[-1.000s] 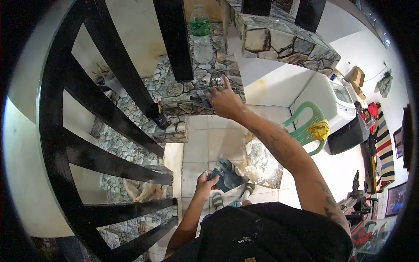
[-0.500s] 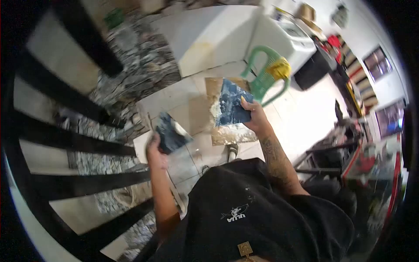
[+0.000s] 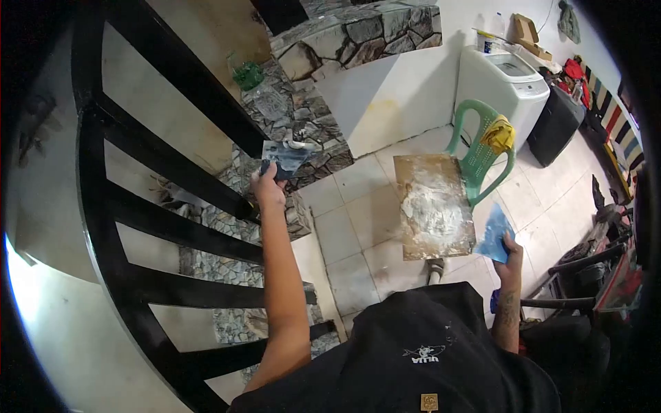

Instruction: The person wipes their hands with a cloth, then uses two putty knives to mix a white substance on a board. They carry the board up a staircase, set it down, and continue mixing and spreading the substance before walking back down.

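Observation:
My left hand (image 3: 270, 187) is closed on a dark blue, flat putty spreader (image 3: 284, 157) with pale putty along its far edge. It is raised at the black railing, in front of the stone-clad wall. Lower on the right, my right hand (image 3: 509, 261) grips a second flat blue spreader (image 3: 493, 234), whitish with smears. That one is beside the right edge of a brown board (image 3: 412, 172). Wet white putty (image 3: 441, 210) is spread over the board's middle. What supports the board is hidden.
Thick black railing bars (image 3: 186, 224) run along the left. A green plastic chair (image 3: 474, 162) with a yellow cloth (image 3: 498, 134) stands behind the board. Farther back are a white washing machine (image 3: 492, 89) and a black case (image 3: 554, 131). Stone cladding (image 3: 372, 34) covers the ledge.
My left hand has lifted its spreader forward to the railing. My right hand has moved from over the board to its right side, uncovering the putty. The view has shifted left.

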`<state>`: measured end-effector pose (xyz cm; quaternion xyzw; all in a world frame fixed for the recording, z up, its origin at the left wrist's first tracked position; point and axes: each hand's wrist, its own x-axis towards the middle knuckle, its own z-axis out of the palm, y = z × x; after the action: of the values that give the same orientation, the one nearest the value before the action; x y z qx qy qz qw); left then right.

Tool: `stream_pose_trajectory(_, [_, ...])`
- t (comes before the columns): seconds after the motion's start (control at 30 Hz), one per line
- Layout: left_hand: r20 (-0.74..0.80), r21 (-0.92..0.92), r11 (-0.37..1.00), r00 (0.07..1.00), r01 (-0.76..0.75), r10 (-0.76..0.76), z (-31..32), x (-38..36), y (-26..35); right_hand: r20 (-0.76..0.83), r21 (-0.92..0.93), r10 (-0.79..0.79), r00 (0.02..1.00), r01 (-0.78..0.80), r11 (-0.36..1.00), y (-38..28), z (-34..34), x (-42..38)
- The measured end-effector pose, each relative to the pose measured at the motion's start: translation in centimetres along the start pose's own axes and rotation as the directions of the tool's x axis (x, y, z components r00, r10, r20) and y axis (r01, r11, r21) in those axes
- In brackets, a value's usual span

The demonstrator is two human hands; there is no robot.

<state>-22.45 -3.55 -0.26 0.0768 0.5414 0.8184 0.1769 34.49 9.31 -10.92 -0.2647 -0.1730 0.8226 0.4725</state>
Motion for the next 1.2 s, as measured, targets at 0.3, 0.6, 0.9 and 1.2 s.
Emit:
stream_pose_trajectory(0.3, [0.097, 0.05, 0.997, 0.994, -0.055, 0.05, 1.1, -3.9, 0.3, -0.14, 0.147, -0.092, 0.986, 0.112, 0.983, -0.9, -3.2, -1.4])
stream_pose_trajectory(0.6, [0.126, 0.748, 0.583, 0.93, -0.318, 0.345, -0.9, -13.0, -0.8, -0.174, 0.042, -0.182, 0.968, 0.192, 0.981, -3.4, -4.1, 0.4])
stream_pose_trajectory(0.9, [0.269, 0.765, -0.124, 0.488, -0.632, -0.83, -4.8, -19.7, -15.1, -0.372, -0.034, -0.156, 0.915, 0.155, 0.987, -6.0, -8.6, 2.0])
stream_pose_trajectory(1.2, [0.268, 0.861, 0.052, 0.365, -0.505, -0.891, -1.2, -20.8, -29.5, -0.55, -0.651, -0.066, 0.832, -0.378, 0.658, 1.7, -24.1, 16.3])
